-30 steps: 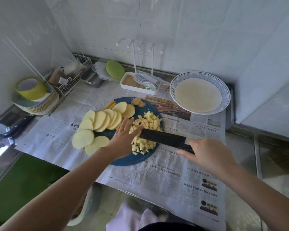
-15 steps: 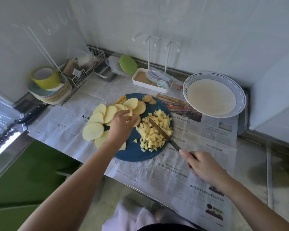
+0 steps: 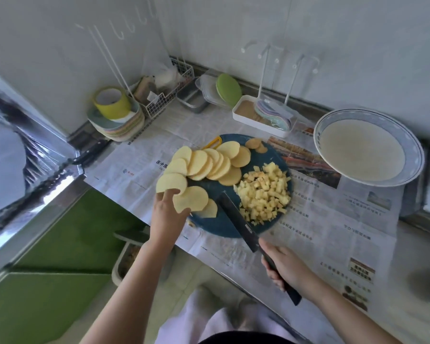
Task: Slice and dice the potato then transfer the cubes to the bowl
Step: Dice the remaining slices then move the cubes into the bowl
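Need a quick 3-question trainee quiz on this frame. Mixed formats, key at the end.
1. True or false: the right hand grips the knife by its handle.
2. Pick one: the potato cubes lie A) in the bowl, B) on the blue cutting board, C) on the newspaper.
3. Short answer: what does the left hand hold at the board's left edge?

Key: 1 true. 2 B. 3 potato slices.
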A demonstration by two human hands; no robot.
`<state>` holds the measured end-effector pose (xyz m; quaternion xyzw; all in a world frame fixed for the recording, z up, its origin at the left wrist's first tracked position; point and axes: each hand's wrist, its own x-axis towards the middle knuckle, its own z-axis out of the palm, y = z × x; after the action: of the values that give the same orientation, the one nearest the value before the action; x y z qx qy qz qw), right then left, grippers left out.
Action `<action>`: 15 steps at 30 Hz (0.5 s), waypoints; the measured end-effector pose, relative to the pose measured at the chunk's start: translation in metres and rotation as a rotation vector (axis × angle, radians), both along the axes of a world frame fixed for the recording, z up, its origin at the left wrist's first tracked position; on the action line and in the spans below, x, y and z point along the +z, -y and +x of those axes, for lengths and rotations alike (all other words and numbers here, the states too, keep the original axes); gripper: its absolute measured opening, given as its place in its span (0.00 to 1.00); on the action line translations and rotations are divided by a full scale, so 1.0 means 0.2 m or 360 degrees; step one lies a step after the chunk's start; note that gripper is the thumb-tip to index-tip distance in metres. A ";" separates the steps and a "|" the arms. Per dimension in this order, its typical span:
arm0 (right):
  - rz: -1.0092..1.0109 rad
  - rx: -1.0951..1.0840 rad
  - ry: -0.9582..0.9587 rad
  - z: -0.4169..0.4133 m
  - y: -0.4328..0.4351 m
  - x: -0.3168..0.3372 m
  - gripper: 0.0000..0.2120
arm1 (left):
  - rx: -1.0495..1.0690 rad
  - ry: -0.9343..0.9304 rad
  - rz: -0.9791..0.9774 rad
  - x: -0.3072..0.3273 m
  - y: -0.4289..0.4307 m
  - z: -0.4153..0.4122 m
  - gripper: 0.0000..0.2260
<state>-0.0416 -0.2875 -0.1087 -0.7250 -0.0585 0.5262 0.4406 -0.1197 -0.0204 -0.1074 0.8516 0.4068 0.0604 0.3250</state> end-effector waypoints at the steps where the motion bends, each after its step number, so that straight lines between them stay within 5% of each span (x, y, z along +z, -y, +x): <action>1: -0.0014 -0.0025 0.0009 0.01 0.00 0.00 0.26 | 0.0036 -0.0003 -0.0021 -0.01 0.00 -0.01 0.21; 15: -0.0103 -0.0270 0.0205 0.09 0.00 0.01 0.27 | 0.0126 -0.0137 -0.0272 -0.08 0.07 -0.06 0.10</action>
<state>-0.0243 -0.2884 -0.1071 -0.7735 -0.0082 0.4408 0.4554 -0.1322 -0.0351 -0.1237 0.8058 0.4575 0.0015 0.3760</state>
